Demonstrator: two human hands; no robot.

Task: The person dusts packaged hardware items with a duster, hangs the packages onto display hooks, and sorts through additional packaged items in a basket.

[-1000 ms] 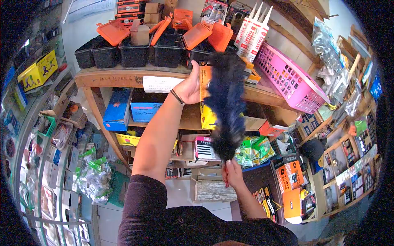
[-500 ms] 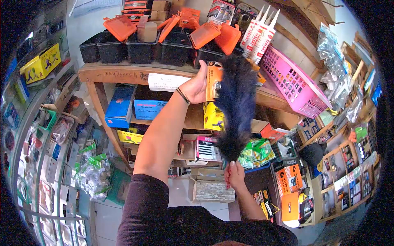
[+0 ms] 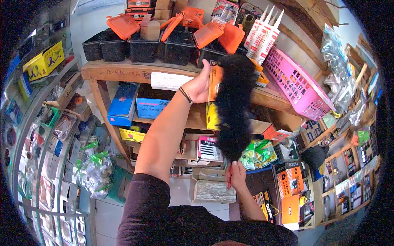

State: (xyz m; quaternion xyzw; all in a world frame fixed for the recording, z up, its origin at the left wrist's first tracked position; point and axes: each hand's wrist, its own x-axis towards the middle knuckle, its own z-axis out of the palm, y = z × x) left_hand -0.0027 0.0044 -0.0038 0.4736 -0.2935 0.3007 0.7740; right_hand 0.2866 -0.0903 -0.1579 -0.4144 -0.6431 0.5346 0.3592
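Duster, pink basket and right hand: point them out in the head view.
Black duster [image 3: 234, 106], head view: middle of its fluffy black head.
Pink basket [image 3: 296, 91], head view: its perforated side wall.
Right hand [image 3: 237, 175], head view: middle of the hand.

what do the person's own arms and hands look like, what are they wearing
Both sleeves are short and dark, the left sleeve ending near the elbow. The left hand is ungloved, with a thin dark band at its wrist. The right hand is ungloved too, no band visible.
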